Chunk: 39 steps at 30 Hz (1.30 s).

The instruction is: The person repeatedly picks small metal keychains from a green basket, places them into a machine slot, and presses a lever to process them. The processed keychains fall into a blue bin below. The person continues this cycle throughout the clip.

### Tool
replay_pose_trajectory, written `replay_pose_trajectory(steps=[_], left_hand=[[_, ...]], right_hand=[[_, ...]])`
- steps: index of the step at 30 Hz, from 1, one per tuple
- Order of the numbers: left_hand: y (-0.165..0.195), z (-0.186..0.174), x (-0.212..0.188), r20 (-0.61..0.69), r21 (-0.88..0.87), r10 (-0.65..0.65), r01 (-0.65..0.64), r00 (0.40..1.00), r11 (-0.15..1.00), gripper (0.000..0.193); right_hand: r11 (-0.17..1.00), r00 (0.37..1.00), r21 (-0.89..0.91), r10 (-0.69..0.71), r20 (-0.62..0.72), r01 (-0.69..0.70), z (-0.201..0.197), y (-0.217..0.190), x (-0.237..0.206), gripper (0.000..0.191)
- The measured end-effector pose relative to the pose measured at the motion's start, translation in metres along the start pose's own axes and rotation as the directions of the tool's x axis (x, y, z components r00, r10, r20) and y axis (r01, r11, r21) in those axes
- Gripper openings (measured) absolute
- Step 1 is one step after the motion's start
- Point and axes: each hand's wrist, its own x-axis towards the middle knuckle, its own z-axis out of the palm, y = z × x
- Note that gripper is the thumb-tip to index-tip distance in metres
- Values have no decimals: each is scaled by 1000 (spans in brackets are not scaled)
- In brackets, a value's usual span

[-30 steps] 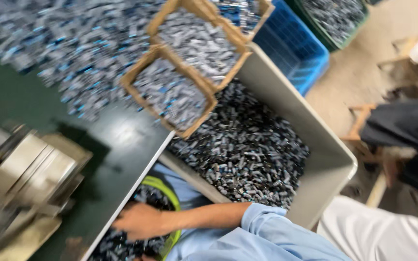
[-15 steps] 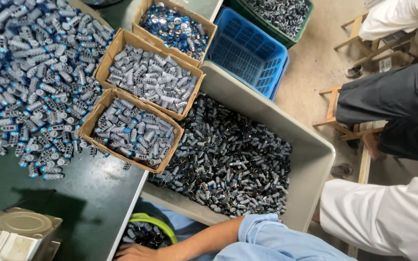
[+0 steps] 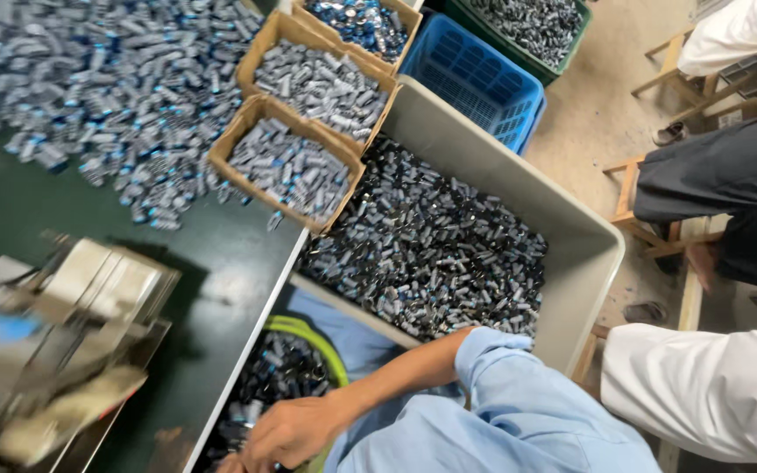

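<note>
My right hand (image 3: 293, 431) reaches from a light blue sleeve (image 3: 519, 377) down into a green-rimmed basin (image 3: 313, 335) at the bottom of the view. The basin holds several small dark cylindrical parts (image 3: 273, 372). My fingers curl down among them at the frame's edge, and whether they grip any is hidden. My left hand is out of view. The basin sits on my lap between the dark green table (image 3: 221, 280) and a large grey tub (image 3: 584, 250).
The grey tub is full of small dark cylinders (image 3: 431, 254). Three cardboard boxes (image 3: 260, 118) of silvery parts sit by a loose pile (image 3: 81, 79). Behind are a blue crate (image 3: 484, 79) and a green crate (image 3: 527, 26). A blurred metal device (image 3: 63, 333) stands left. Other people sit right (image 3: 711, 385).
The view has swung and tilted, bringing the metal device back into sight at the left. My right hand stays in the green-rimmed basin, shifted slightly.
</note>
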Motion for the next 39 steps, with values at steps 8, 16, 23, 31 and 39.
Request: replay_pose_trajectory(steps=[8, 16, 23, 31, 39], left_hand=[[-18, -9, 2, -120, -226, 8, -36, 993, 973, 6], [16, -42, 27, -189, -261, 92, -140, 978, 955, 7], [7, -46, 35, -26, -316, -149, 133, 989, 939, 18], [-7, -25, 31, 137, -669, -422, 398, 896, 628, 15], [-19, -34, 43, 151, -851, -507, 372, 849, 370, 9]], right_hand=[[919, 894, 59, 393, -213, -390, 29, -25, 1, 34], [915, 877, 54, 399, -269, -400, -4, -36, 18, 14], [978, 917, -181, 22, -397, -102, -52, -55, 112, 22], [674, 869, -708, -462, -179, 213, -66, -42, 247, 44], [879, 972, -438, -231, -49, 187, -64, -16, 262, 44]])
